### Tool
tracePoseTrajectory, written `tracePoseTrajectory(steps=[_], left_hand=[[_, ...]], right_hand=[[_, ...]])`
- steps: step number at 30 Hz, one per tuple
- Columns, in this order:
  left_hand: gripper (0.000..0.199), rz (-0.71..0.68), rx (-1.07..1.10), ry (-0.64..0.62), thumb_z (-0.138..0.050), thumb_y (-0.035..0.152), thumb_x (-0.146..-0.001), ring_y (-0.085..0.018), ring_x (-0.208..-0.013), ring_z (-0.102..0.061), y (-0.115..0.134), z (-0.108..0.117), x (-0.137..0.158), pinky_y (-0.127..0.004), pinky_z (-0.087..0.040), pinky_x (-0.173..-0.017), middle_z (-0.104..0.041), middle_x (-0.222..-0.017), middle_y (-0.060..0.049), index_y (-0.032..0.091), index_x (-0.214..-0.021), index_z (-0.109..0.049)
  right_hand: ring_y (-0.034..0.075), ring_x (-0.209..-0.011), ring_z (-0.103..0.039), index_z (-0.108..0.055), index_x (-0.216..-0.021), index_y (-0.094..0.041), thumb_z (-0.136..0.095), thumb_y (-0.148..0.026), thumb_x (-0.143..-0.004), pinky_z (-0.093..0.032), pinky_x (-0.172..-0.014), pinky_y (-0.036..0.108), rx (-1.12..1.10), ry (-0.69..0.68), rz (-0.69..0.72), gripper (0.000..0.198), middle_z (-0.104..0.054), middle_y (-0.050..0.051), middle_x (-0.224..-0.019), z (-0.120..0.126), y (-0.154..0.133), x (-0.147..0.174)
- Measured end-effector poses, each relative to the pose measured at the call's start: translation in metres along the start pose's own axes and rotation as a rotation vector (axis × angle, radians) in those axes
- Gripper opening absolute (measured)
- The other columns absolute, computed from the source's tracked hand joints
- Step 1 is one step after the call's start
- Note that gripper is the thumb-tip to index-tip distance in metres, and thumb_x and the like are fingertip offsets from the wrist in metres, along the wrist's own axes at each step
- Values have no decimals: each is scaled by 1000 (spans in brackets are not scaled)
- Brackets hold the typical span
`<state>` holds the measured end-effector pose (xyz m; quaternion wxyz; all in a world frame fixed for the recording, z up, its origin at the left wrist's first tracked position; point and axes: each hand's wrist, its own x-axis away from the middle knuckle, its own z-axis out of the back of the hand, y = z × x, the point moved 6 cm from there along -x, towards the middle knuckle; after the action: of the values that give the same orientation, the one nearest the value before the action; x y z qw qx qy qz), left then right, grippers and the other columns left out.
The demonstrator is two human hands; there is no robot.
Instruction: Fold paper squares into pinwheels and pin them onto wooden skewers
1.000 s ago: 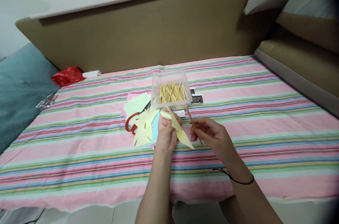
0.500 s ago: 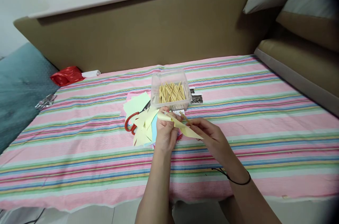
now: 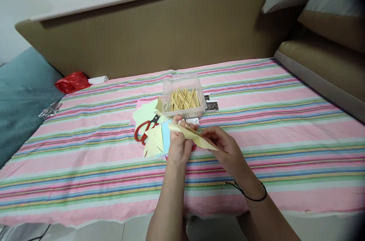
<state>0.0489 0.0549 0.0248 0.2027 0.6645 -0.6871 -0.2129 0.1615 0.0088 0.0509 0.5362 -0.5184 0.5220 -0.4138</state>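
Hands close together, yellow paper between

Yellow paper is covering part of the left hand; I am finding print on the white card too small to read, while the frame's bottom edge is cutting off both forearms.

A striped cloth carries papers, a clear box and, apparently, a red bag.
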Motion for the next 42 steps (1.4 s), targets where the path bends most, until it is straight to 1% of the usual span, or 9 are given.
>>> tracePoseTrajectory(steps=[2, 5, 11, 16, 21, 25, 29, 35, 42], left_hand=[[54, 6, 3, 16, -89, 26, -48, -7, -61, -57, 0, -1, 0, -23, -49, -77, -51, -58, 11, 24, -91, -54], [56, 5, 13, 20, -89, 25, -47, -7, -63, -57, 0, -1, 1, -23, -49, -77, -49, -56, 11, 24, -91, -55], [53, 15, 46, 1, -88, 21, -49, -7, -64, -58, -2, -1, 2, -23, -49, -78, -51, -56, 11, 24, -92, -57], [56, 9, 48, 5, -89, 19, -46, -6, -63, -57, -1, -1, 2, -22, -49, -79, -51, -55, 12, 24, -91, -56], [57, 6, 52, 3, -90, 20, -45, -5, -63, -57, 0, -3, 2, -21, -49, -78, -51, -57, 12, 24, -89, -54], [53, -4, 45, 46, -89, 25, -49, -5, -61, -57, 0, -2, 3, -22, -50, -75, -51, -57, 12, 24, -89, -54], [53, -17, 41, 92, -89, 26, -48, -5, -61, -58, 0, 1, 4, -22, -50, -74, -54, -61, 12, 25, -90, -56], [57, -18, 50, 76, -90, 23, -43, -5, -59, -58, -1, 1, 5, -21, -50, -71, -54, -60, 12, 24, -88, -57], [48, 25, 54, 107, -87, 29, -52, -4, -56, -54, -2, 3, 6, -22, -49, -70, -50, -58, 12, 24, -87, -54]], right_hand=[[16, -70, -58, -57, -89, -22, -57, -33, -86, -44, -60, 26, 15, 2, 11, 11, -61, 1, -76, -1, 0, 0], [15, -68, -58, -57, -90, -22, -56, -31, -88, -44, -59, 25, 15, -1, 31, 9, -61, 1, -75, -1, 0, 0], [15, -67, -59, -58, -91, -22, -55, -33, -89, -45, -58, 25, 10, -10, 40, 11, -62, 1, -74, -3, 0, 0], [16, -70, -60, -57, -92, -22, -54, -36, -89, -47, -59, 26, 1, -20, 40, 14, -63, 2, -77, -5, 0, 0], [15, -69, -60, -58, -94, -23, -55, -32, -89, -47, -58, 25, 3, -23, 56, 11, -63, 1, -77, -5, -1, 0], [15, -68, -60, -59, -91, -22, -56, -29, -88, -46, -56, 24, 65, 9, 79, 8, -63, 1, -76, -3, -4, 0], [15, -67, -60, -60, -88, -21, -57, -28, -87, -45, -55, 25, 114, 32, 113, 7, -64, 2, -76, -2, -7, 1], [15, -67, -58, -62, -86, -21, -58, -28, -87, -45, -55, 26, 190, 51, 141, 8, -63, 2, -75, 0, -8, 1], [17, -65, -58, -62, -80, -21, -58, -32, -86, -45, -55, 27, 178, 36, 128, 12, -61, 2, -71, -2, -8, 0]])
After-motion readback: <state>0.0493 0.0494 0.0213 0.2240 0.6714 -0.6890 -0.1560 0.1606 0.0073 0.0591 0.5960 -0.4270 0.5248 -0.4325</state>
